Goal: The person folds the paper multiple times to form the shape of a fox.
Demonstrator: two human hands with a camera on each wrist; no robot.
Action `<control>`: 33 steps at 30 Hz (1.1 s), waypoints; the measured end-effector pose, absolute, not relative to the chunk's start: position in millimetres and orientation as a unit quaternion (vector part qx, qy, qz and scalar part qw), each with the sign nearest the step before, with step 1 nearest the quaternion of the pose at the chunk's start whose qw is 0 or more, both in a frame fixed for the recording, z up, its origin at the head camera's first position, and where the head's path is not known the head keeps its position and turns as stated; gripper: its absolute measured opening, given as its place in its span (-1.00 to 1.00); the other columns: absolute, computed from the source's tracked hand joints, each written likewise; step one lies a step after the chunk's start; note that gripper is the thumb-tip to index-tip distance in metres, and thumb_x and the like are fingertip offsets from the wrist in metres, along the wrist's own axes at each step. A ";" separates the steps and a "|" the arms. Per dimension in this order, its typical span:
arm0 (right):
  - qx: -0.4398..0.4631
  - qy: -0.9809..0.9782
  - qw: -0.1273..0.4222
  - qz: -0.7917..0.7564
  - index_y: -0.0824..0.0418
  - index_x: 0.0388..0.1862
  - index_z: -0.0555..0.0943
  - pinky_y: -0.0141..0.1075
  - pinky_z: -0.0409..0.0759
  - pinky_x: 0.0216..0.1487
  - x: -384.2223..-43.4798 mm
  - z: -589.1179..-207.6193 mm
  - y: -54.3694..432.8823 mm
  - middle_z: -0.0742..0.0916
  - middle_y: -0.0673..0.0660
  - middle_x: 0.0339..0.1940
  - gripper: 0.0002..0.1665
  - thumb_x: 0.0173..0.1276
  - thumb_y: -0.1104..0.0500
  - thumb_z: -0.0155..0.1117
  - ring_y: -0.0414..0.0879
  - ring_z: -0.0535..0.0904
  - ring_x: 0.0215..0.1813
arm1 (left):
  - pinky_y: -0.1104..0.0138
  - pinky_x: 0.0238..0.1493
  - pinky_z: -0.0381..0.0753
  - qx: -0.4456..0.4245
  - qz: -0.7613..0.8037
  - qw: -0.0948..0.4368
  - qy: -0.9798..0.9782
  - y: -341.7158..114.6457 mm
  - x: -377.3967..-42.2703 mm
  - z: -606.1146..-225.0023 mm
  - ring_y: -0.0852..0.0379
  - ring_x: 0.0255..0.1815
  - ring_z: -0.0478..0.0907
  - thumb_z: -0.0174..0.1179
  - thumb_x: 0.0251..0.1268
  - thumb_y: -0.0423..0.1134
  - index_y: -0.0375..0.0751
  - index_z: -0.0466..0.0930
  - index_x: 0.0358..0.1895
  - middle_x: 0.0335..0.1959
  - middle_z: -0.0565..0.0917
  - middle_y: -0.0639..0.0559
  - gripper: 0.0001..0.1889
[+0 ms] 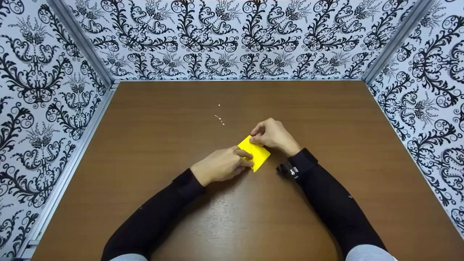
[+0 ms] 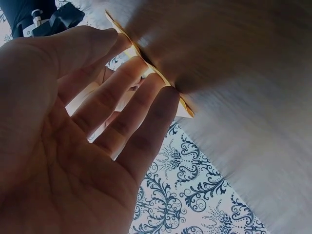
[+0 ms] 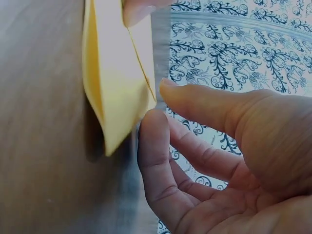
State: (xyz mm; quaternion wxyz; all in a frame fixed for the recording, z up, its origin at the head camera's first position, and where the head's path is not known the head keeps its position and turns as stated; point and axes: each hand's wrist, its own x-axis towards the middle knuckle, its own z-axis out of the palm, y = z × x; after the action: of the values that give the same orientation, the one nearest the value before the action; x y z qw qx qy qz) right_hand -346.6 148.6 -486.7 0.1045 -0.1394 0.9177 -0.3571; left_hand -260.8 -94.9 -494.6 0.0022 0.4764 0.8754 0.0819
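Note:
A folded piece of yellow paper lies on the brown table near its middle. In the right wrist view the paper shows several layers, with a gap standing between them along one edge. My left hand presses on the left side of the paper with fingers extended. The left wrist view has that hand with its fingertips along the paper's edge. At the far corner, my right hand has its thumb and curled index finger around the paper's tip; the right wrist view shows this hand close up.
Small white specks mark the table beyond the hands. Patterned wall panels with metal rails enclose the table at the back and both sides. A black device is strapped at the right wrist.

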 end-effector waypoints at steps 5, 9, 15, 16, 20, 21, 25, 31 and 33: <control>-0.141 0.919 0.102 -0.355 0.20 0.06 0.96 -0.39 0.70 -0.17 -346.0 -489.8 147.0 0.97 0.19 -0.07 -0.76 0.48 0.15 0.68 -0.02 0.80 -0.16 | 0.08 0.46 0.84 0.474 0.093 0.000 0.875 -95.1 -259.3 -495.7 -0.11 0.51 0.76 0.43 0.73 -0.23 0.01 0.89 0.38 0.49 0.82 -0.02 -0.69; -0.137 0.920 0.102 -0.353 0.19 0.04 0.96 -0.39 0.70 -0.17 -345.9 -491.9 145.9 0.97 0.18 -0.08 -0.77 0.49 0.15 0.67 -0.02 0.79 -0.16 | 0.06 0.48 0.83 0.471 0.101 0.007 0.876 -95.1 -258.7 -497.1 -0.13 0.51 0.75 0.42 0.74 -0.24 0.00 0.89 0.38 0.49 0.81 -0.04 -0.69; -0.134 0.919 0.095 -0.359 0.19 0.00 0.96 -0.38 0.70 -0.16 -347.2 -494.8 144.5 0.95 0.19 -0.11 -0.81 0.51 0.14 0.68 -0.02 0.78 -0.17 | 0.04 0.48 0.83 0.469 0.099 0.011 0.877 -94.6 -259.0 -497.0 -0.15 0.51 0.75 0.39 0.76 -0.24 0.00 0.88 0.40 0.51 0.81 -0.04 -0.68; -0.133 0.918 0.094 -0.362 0.19 -0.01 0.96 -0.38 0.70 -0.16 -347.2 -495.0 144.7 0.95 0.18 -0.12 -0.81 0.51 0.14 0.68 -0.03 0.77 -0.17 | 0.04 0.47 0.84 0.471 0.098 0.010 0.877 -94.6 -259.0 -496.9 -0.15 0.50 0.75 0.40 0.75 -0.25 0.00 0.89 0.39 0.50 0.81 -0.05 -0.68; -0.128 0.914 0.098 -0.373 0.19 -0.02 0.95 -0.40 0.68 -0.20 -348.0 -495.2 145.5 0.92 0.18 -0.15 -0.82 0.53 0.12 0.70 -0.07 0.74 -0.21 | 0.03 0.45 0.85 0.475 0.094 0.007 0.875 -94.8 -259.3 -496.9 -0.16 0.49 0.75 0.41 0.74 -0.27 0.00 0.88 0.40 0.50 0.81 -0.04 -0.67; -0.124 0.912 0.102 -0.378 0.20 -0.02 0.95 -0.40 0.68 -0.22 -348.3 -495.0 145.7 0.91 0.17 -0.17 -0.82 0.53 0.12 0.70 -0.09 0.73 -0.24 | 0.03 0.44 0.85 0.474 0.094 0.008 0.875 -94.9 -259.4 -497.0 -0.16 0.48 0.75 0.41 0.74 -0.27 0.01 0.88 0.40 0.50 0.82 -0.04 -0.67; -0.112 0.899 0.122 -0.406 0.23 -0.01 0.93 -0.44 0.67 -0.31 -350.2 -494.1 145.9 0.89 0.15 -0.21 -0.82 0.55 0.15 0.68 -0.15 0.68 -0.33 | 0.04 0.43 0.86 0.468 0.090 0.011 0.879 -95.2 -259.7 -496.7 -0.13 0.49 0.76 0.40 0.75 -0.24 0.05 0.88 0.40 0.50 0.82 0.00 -0.67; -0.121 0.880 0.138 -0.439 0.29 0.05 0.94 -0.47 0.62 -0.37 -351.1 -492.0 145.8 0.91 0.16 -0.21 -0.83 0.61 0.22 0.61 -0.19 0.62 -0.43 | 0.03 0.40 0.88 0.464 0.101 0.007 0.880 -95.3 -259.2 -494.2 -0.11 0.48 0.77 0.41 0.76 -0.21 0.04 0.90 0.37 0.47 0.83 -0.01 -0.70; -0.123 0.879 0.139 -0.440 0.29 0.04 0.95 -0.46 0.61 -0.38 -350.8 -490.7 146.0 0.92 0.18 -0.21 -0.84 0.62 0.23 0.59 -0.19 0.61 -0.46 | 0.02 0.39 0.89 0.463 0.104 0.008 0.880 -95.4 -259.0 -493.2 -0.10 0.48 0.77 0.40 0.76 -0.20 0.04 0.90 0.36 0.47 0.83 -0.02 -0.71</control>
State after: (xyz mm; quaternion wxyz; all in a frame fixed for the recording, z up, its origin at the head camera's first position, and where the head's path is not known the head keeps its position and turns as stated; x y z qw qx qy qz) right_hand -350.8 146.0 -490.7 0.1389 -0.1234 0.8785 -0.4401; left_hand -259.0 -95.4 -493.2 0.0082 0.4634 0.8800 0.1042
